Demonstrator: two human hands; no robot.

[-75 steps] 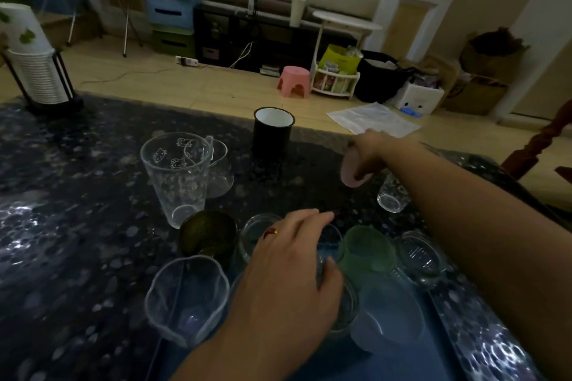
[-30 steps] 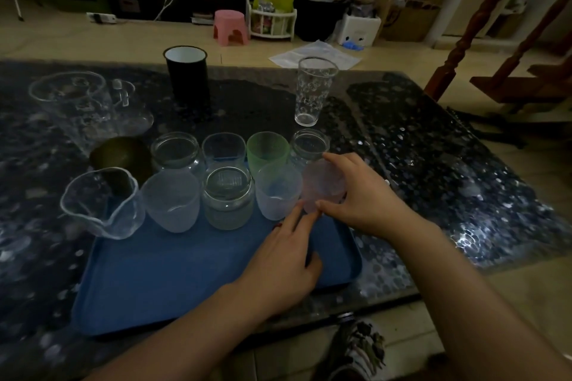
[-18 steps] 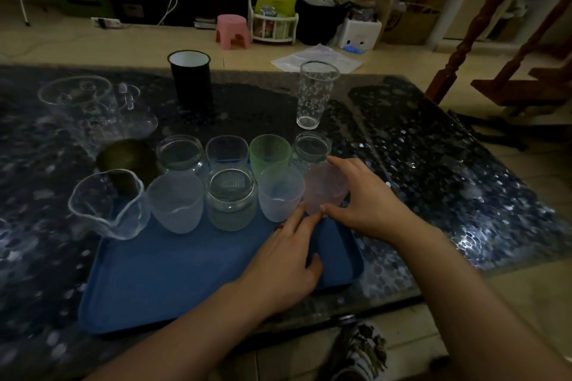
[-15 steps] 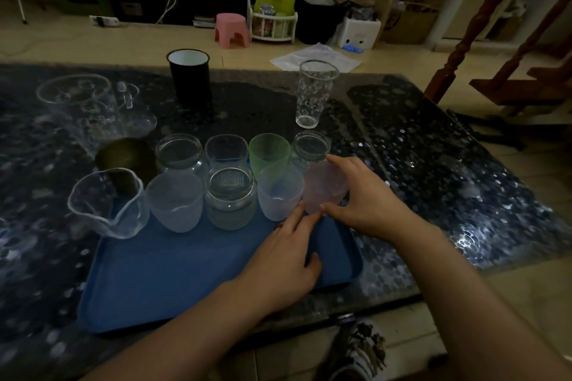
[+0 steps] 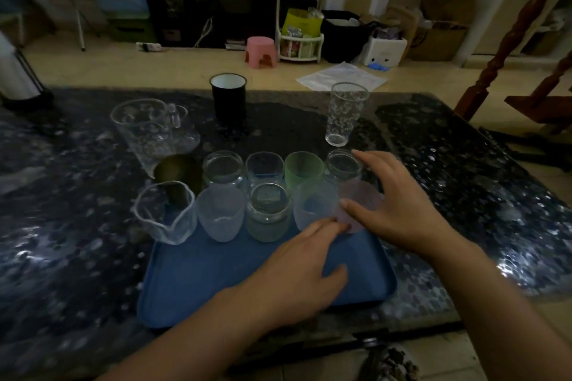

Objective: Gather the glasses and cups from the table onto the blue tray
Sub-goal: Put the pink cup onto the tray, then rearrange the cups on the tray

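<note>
- The translucent pink plastic cup (image 5: pixel 360 206) stands at the right end of the front row on the flat blue plastic tray (image 5: pixel 216 281), near the tray's far right corner.
- The right hand (image 5: pixel 399 204) is spread loosely around the cup, fingers relaxed; whether it touches is unclear.
- The left hand (image 5: pixel 297 269) lies flat on the tray, fingers straight, tips by the cup's base.
- Still on the dark speckled surface (image 5: pixel 448 164) beyond the tray: the tall clear patterned glass (image 5: pixel 343 114) and the black enamel mug with white inside (image 5: pixel 228 99).
- The glass is probably heavier, slick and breakable; take it around mid-body.
- The mug looks stiff and sturdy; wrap its wall.
</note>
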